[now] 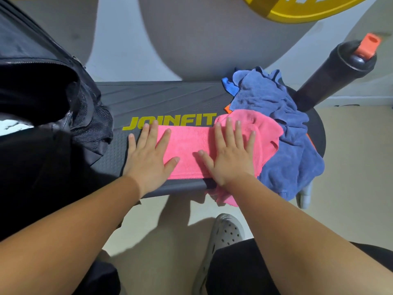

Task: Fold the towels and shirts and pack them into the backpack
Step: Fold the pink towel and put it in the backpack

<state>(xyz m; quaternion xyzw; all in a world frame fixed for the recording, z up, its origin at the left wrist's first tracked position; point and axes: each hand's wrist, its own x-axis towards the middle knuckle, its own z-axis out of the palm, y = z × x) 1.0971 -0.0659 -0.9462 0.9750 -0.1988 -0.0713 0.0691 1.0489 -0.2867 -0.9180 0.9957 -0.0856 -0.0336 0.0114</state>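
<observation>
A pink towel (191,143) lies flat across the dark grey step platform (148,99), with one end hanging over the front edge. My left hand (148,158) presses on its left end with straight, spread fingers. My right hand (231,154) lies flat on the towel's right part, fingers straight. A crumpled blue towel (282,124) is heaped at the platform's right end, partly under the pink one. The black backpack (42,99) stands open at the left, with something white showing inside.
A dark bottle (331,75) with an orange cap stands at the back right of the platform. A bit of orange cloth (227,109) peeks out beneath the blue towel. My foot in a grey perforated shoe (221,237) is on the beige floor below.
</observation>
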